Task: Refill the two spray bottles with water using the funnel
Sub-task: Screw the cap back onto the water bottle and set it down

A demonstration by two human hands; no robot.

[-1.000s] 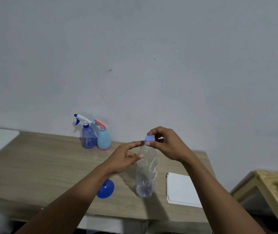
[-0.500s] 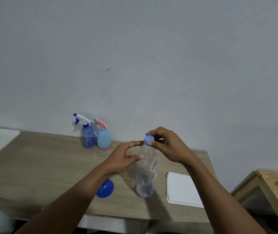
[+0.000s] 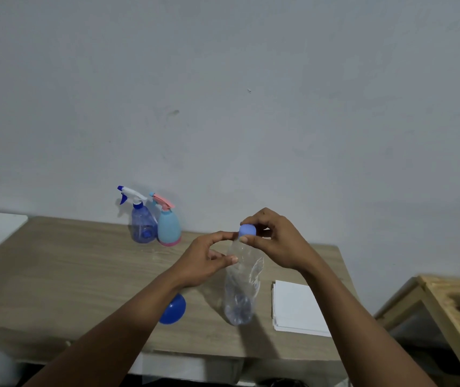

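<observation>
The right hand is pinching the blue cap at the top of a clear water bottle that is standing upright on the table, while the left hand is gripping the bottle's neck with thumb and fingers. The two spray bottles, a blue one and a teal one, are standing touching side by side at the table's far edge by the wall. The blue funnel is lying just left of the bottle, partly hidden under the left forearm, and white paper is lying to its right.
</observation>
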